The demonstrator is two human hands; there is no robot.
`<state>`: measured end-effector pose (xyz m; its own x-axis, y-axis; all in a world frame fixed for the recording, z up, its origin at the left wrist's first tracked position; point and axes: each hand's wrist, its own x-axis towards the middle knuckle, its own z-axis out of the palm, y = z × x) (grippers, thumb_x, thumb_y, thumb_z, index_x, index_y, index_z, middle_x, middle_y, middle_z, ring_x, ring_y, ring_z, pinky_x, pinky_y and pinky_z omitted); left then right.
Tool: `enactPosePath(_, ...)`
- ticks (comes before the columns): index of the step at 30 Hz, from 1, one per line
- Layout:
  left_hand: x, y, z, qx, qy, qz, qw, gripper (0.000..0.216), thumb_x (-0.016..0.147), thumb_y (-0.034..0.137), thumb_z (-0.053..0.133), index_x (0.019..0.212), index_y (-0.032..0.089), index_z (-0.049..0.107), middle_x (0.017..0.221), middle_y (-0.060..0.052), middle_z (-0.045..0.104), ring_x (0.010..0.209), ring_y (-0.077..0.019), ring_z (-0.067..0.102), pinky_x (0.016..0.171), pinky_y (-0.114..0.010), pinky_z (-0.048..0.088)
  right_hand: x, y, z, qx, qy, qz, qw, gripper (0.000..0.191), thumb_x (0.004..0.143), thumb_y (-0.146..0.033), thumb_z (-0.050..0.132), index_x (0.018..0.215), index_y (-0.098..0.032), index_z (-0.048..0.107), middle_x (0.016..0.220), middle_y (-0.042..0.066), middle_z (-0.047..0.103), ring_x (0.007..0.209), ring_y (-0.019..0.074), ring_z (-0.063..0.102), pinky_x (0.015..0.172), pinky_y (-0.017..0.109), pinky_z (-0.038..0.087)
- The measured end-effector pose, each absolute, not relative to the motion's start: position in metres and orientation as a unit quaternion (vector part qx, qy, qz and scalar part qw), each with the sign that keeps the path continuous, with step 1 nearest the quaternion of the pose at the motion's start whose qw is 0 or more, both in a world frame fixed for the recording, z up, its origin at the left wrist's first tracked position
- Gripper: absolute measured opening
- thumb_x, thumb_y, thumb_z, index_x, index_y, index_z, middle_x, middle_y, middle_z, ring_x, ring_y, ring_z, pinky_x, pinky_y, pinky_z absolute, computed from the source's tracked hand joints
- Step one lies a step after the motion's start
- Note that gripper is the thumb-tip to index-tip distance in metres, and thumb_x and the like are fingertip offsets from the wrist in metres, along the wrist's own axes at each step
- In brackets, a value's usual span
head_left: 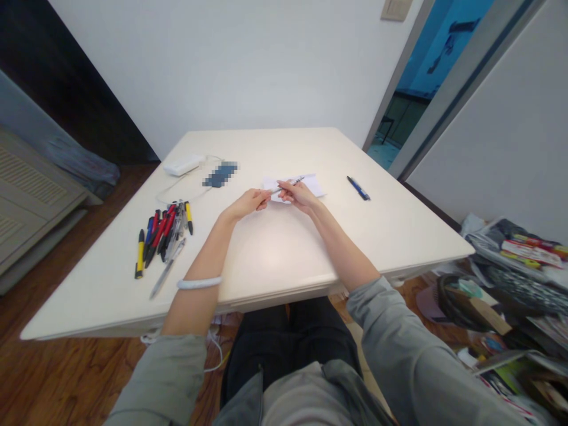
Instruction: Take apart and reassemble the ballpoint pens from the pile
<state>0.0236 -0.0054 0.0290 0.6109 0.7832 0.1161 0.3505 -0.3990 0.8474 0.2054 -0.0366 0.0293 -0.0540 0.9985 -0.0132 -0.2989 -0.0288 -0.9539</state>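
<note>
Over a sheet of white paper (314, 184) at the middle of the table, both hands meet on one slim grey pen (276, 190). My left hand (249, 202) pinches its left end, fingers closed. My right hand (296, 194) is closed around the pen further along, and the pen's other end sticks out past the fingers to the upper right. The fingers hide parts of the pen. A dark blue pen (358, 188) lies by itself to the right of the paper.
On the table's left lies a pile of red, black, blue and clear pens (164, 231), with a yellow pen (140, 254) and a clear pen (167, 269) beside it. Behind are a blurred-out phone (220, 175) and a white box (184, 165) with a cable. A wall borders the back edge.
</note>
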Motion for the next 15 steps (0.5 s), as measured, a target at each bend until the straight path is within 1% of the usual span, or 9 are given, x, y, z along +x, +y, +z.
enactPosePath(2,0.023,-0.006,0.03,0.768,0.352,0.254,0.472,0.054,0.094,0.062,0.052,0.057,0.023,0.046,0.05,0.002,0.04,0.047,-0.0125,0.034,0.055,-0.03,0.032,0.207,-0.038,0.03,-0.395,-0.444,0.586,0.551,0.028,0.087,-0.024,0.077,0.064,-0.015,0.062,0.053,-0.001,0.064,0.043,0.0057,0.052,0.048,0.016,0.042)
enactPosePath(4,0.023,-0.005,0.03,0.754,0.365,0.275,0.471,0.056,0.093,0.066,0.05,0.059,0.022,0.049,0.05,0.001,0.043,0.047,-0.0129,0.037,0.055,-0.03,0.033,0.211,-0.038,0.03,-0.382,-0.447,0.595,0.547,0.024,0.085,-0.025,0.079,0.068,-0.015,0.065,0.056,-0.001,0.066,0.045,0.0056,0.054,0.048,0.015,0.043)
enactPosePath(6,0.022,-0.002,0.03,0.767,0.387,0.306,0.41,0.057,0.094,0.066,0.047,0.059,0.021,0.054,0.05,-0.001,0.049,0.048,-0.0141,0.042,0.056,-0.03,0.034,0.218,-0.038,0.031,-0.381,-0.443,0.615,0.529,0.018,0.087,-0.025,0.077,0.076,-0.013,0.07,0.061,0.001,0.069,0.047,0.0054,0.055,0.048,0.015,0.045)
enactPosePath(9,0.018,0.004,0.028,0.815,0.39,0.33,0.274,0.051,0.093,0.059,0.05,0.061,0.021,0.059,0.055,-0.002,0.056,0.057,-0.0165,0.051,0.062,-0.029,0.038,0.23,-0.037,0.032,-0.4,-0.448,0.627,0.497,0.015,0.09,-0.024,0.073,0.084,-0.01,0.074,0.062,0.003,0.07,0.047,0.0061,0.055,0.049,0.014,0.047)
enactPosePath(10,0.017,0.006,0.026,0.828,0.381,0.333,0.242,0.046,0.092,0.056,0.053,0.066,0.02,0.063,0.058,-0.002,0.059,0.061,-0.0173,0.054,0.066,-0.029,0.04,0.233,-0.036,0.033,-0.402,-0.452,0.625,0.493,0.013,0.09,-0.021,0.072,0.086,-0.01,0.075,0.063,0.003,0.071,0.047,0.0061,0.055,0.049,0.014,0.048)
enactPosePath(12,0.014,0.008,0.024,0.849,0.356,0.332,0.208,0.034,0.089,0.053,0.061,0.083,0.02,0.069,0.07,-0.003,0.066,0.069,-0.0189,0.059,0.071,-0.029,0.042,0.236,-0.035,0.034,-0.404,-0.446,0.624,0.498,0.009,0.091,-0.013,0.068,0.086,-0.009,0.075,0.063,0.003,0.071,0.048,0.0061,0.056,0.049,0.013,0.048)
enactPosePath(13,0.013,0.009,0.023,0.856,0.345,0.329,0.197,0.032,0.086,0.051,0.066,0.093,0.02,0.07,0.077,-0.004,0.069,0.074,-0.0197,0.061,0.073,-0.029,0.043,0.236,-0.035,0.035,-0.405,-0.432,0.63,0.502,0.012,0.092,-0.011,0.065,0.086,-0.009,0.075,0.063,0.003,0.072,0.049,0.0061,0.057,0.05,0.013,0.049)
enactPosePath(15,0.013,0.009,0.022,0.869,0.337,0.321,0.171,0.037,0.083,0.047,0.072,0.109,0.021,0.069,0.087,-0.005,0.071,0.08,-0.021,0.063,0.077,-0.03,0.045,0.234,-0.033,0.037,-0.411,-0.393,0.654,0.499,0.019,0.096,-0.009,0.059,0.085,-0.01,0.073,0.063,0.004,0.072,0.05,0.0063,0.06,0.052,0.012,0.051)
